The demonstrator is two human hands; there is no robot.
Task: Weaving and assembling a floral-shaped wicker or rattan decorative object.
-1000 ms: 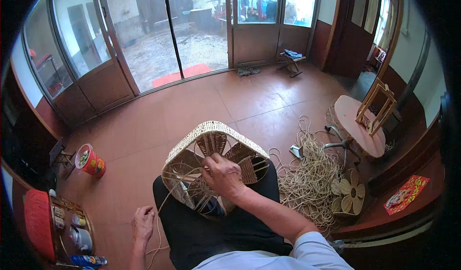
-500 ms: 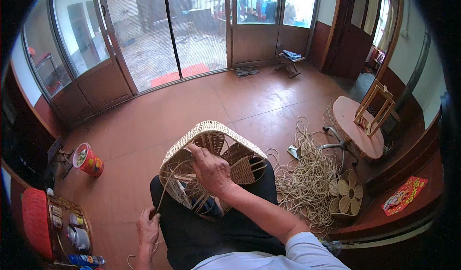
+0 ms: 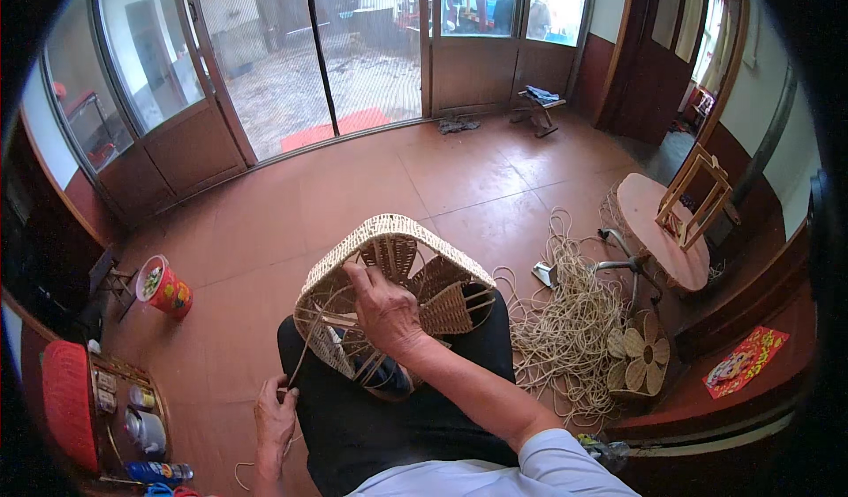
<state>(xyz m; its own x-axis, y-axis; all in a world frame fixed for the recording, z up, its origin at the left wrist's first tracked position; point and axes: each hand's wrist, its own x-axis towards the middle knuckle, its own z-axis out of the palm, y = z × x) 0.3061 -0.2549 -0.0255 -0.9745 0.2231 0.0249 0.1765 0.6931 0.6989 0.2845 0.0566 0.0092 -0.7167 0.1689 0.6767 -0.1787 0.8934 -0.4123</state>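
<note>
Tiled floor (image 3: 265, 232), cane pile (image 3: 574, 333), red tub (image 3: 163, 287), woven basket (image 3: 389, 298) on lap

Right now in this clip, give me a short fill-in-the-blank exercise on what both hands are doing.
1. The right hand rests on a half-woven ____ lying on the person's lap.
2. The left hand pinches a thin cane ____ leading up to the weave.
3. On the floor at the person's right lies a loose pile of cane, and beside it a woven piece shaped like a ____.

Missing words: basket; strand; flower
</note>
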